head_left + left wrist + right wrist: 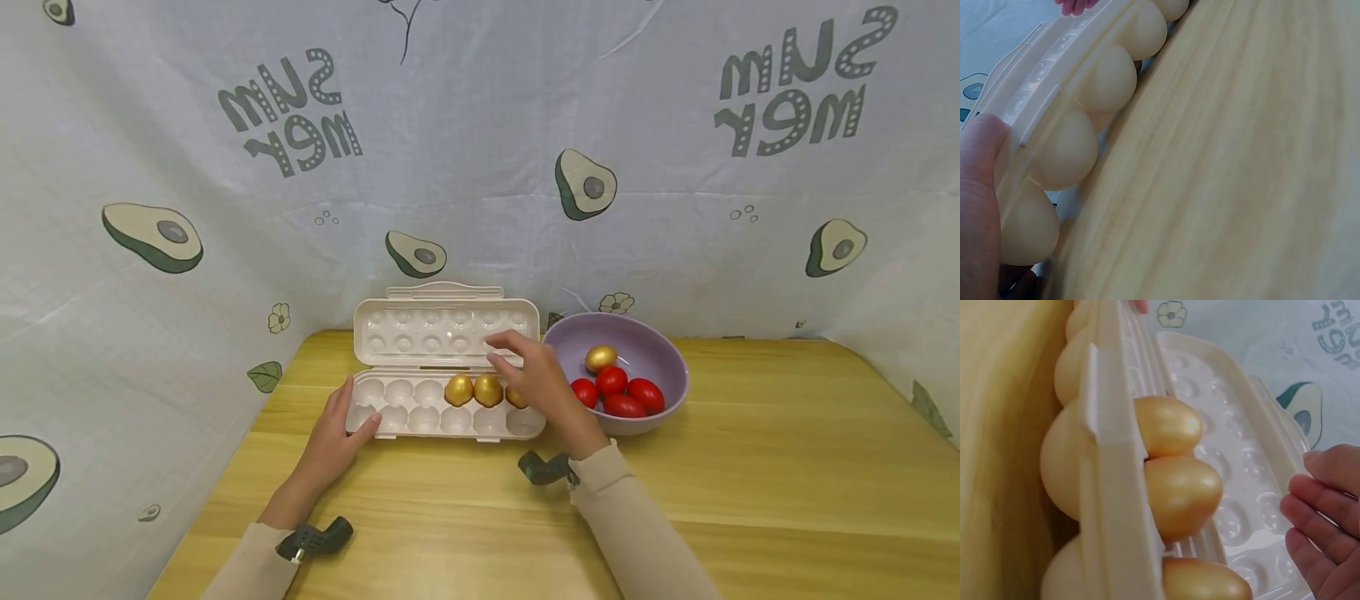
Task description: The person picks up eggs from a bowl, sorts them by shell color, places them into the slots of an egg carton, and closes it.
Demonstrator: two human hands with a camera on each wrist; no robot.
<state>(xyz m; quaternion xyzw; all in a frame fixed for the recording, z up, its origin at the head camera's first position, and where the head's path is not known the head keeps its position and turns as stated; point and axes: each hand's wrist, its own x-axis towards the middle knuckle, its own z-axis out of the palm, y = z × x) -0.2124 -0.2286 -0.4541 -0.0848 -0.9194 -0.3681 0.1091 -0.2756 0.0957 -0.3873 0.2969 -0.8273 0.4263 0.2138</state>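
Your left hand holds the left end of the carton, thumb over the near corner, fingers along the end wall; how far they reach underneath, you cannot tell. Carton sits flat on the desk in front of you, two rows of six cups, its lid raised and tilted back on the far side.

Your right hand hangs above the carton's right end, nothing in its grasp. Its fingers are loosely bent, a clear gap between thumb and forefinger in the head view; fingertips are in front of the lid, apart from the eggs in the right wrist view.

Three gold eggs stand in the far row, in the three rightmost cups, side by side. The rightmost is partly behind your right hand from above.

Right of the carton, just beside it: purple bowl. In it, four red eggs bunched toward the near side, with one more gold egg behind them. Your right hand covers part of the bowl's left edge, so contact with the carton cannot be told.

Behind the desk, a pale cloth printed with avocados and lettering.
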